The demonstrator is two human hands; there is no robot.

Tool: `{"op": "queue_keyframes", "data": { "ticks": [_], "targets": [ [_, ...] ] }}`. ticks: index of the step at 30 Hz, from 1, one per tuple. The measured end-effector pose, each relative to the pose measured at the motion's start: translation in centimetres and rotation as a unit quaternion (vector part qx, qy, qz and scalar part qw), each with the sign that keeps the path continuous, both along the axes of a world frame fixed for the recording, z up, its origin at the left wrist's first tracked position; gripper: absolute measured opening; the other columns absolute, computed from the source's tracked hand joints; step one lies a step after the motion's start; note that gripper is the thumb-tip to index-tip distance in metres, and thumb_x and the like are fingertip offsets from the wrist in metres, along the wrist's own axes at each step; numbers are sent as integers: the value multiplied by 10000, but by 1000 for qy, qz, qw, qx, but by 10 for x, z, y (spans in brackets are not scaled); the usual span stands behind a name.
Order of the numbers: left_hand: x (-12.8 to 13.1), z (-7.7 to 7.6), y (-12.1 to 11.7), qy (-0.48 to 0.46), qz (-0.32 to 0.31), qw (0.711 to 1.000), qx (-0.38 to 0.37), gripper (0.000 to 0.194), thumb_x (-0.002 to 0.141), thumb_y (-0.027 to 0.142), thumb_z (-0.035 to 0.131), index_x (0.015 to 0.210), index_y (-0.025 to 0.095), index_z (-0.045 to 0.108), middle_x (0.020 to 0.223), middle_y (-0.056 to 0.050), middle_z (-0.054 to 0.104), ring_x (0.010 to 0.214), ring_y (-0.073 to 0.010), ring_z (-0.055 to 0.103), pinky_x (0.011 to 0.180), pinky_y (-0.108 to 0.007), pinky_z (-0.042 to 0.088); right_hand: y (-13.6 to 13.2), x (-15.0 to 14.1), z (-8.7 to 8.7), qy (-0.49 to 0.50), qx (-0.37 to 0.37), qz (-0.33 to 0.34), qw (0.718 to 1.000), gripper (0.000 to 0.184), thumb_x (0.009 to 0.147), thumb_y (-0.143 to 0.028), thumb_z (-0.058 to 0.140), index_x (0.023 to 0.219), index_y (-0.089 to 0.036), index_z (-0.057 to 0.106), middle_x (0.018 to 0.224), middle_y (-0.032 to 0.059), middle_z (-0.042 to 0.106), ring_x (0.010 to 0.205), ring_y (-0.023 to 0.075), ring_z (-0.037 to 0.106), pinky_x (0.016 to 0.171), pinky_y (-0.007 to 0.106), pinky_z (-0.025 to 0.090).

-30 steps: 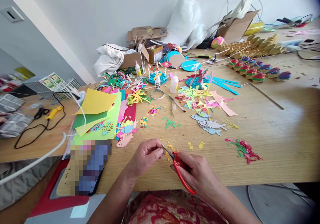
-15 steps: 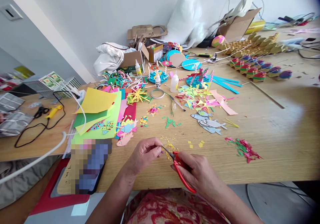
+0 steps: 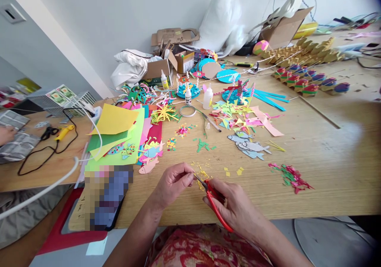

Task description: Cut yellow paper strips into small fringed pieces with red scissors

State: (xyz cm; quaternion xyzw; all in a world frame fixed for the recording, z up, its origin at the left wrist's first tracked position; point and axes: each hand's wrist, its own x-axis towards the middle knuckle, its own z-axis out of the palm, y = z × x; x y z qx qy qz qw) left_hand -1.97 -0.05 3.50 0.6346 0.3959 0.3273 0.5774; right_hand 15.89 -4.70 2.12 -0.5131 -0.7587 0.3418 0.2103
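Red-handled scissors [image 3: 218, 212] are gripped in my right hand [image 3: 238, 203], with their blades pointing up and left to the fingertips of my left hand [image 3: 175, 181]. The left fingers are pinched together; whatever they hold is too small to make out. Just beyond the blades lie tiny yellow paper snippets [image 3: 203, 174] on the table. A few yellow paper squares [image 3: 239, 171] sit to their right. Green paper bits [image 3: 203, 145] lie farther up, and a pile of red and green paper scraps [image 3: 293, 177] is at the right.
Coloured paper sheets [image 3: 116, 120] and paper fish [image 3: 150, 153] lie at the left, near a phone [image 3: 111, 195]. Grey paper fish [image 3: 248, 144], glue bottles [image 3: 207, 97] and paper scraps [image 3: 238, 116] are farther back. A white cable [image 3: 44, 193] crosses the left side. Another person's hand [image 3: 6, 134] shows at far left.
Both hands stay almost in place, with the scissors at the left fingertips throughout. The view shifts slightly. At far left, more of another person's hand has come into view.
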Motion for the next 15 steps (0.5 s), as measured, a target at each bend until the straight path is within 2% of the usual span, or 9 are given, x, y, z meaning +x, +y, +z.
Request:
{"op": "queue_keyframes", "data": {
  "ticks": [8,15],
  "targets": [
    [2,-3,-2,-6,-4,1000,-3,206,792,312,462,677,148,509,602,22,437,586,-98,401,577,-210,328,0,0,-2,9,5,-4,1000,250,866,-342,382,656,-212,347,555,-50,416,489,96,362,486,204,254],
    [2,1,-1,-3,-13,1000,3,183,796,284,454,681,149,499,605,21,436,589,-96,397,572,-206,330,1,2,-6,13,20,-5,1000,273,866,-338,385,629,-210,339,541,-52,393,480,92,342,476,205,244]
  ]
}}
